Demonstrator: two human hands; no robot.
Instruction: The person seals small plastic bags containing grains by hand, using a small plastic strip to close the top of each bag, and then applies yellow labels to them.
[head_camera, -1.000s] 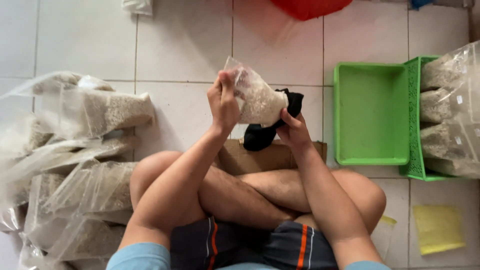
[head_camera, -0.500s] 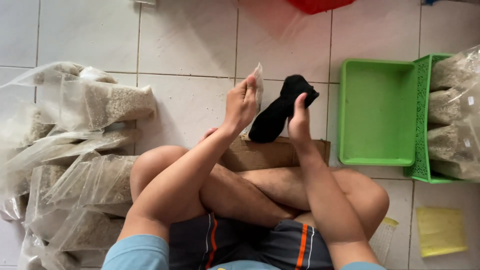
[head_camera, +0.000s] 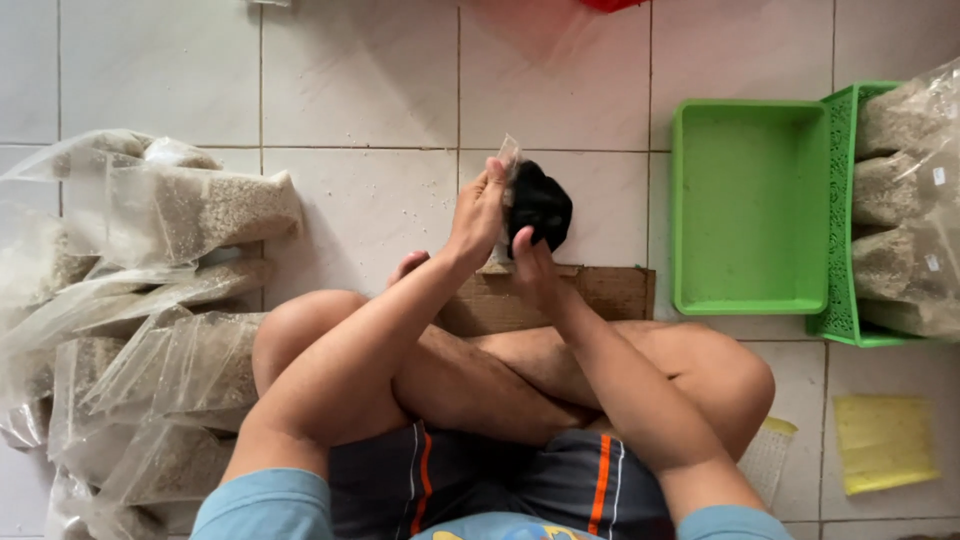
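The person sits cross-legged on a tiled floor (head_camera: 360, 80) with both hands raised in front of the knees. The left hand (head_camera: 478, 212) is closed on the edge of a small clear plastic bag (head_camera: 508, 160), seen edge-on so that its contents cannot be made out; the bag stands upright between the two hands, touching the left palm. The right hand (head_camera: 530, 262) grips a bunched black cloth (head_camera: 540, 205) from below, and the cloth is pressed against the bag's right face, probably wiping it, though the contact itself is hidden.

To the left of the left hand lies a heap of filled clear bags of pale grain (head_camera: 150, 300). Well to the right of the right hand an empty green tray (head_camera: 750, 200) sits on the floor, and beyond it a green basket (head_camera: 845, 200) holds more filled bags (head_camera: 905, 200). Judging by this, many bags are done with and stacked in the basket, one is in hand, and the big heap on the left is left to go through. A brown board (head_camera: 600, 290) lies just below the hands
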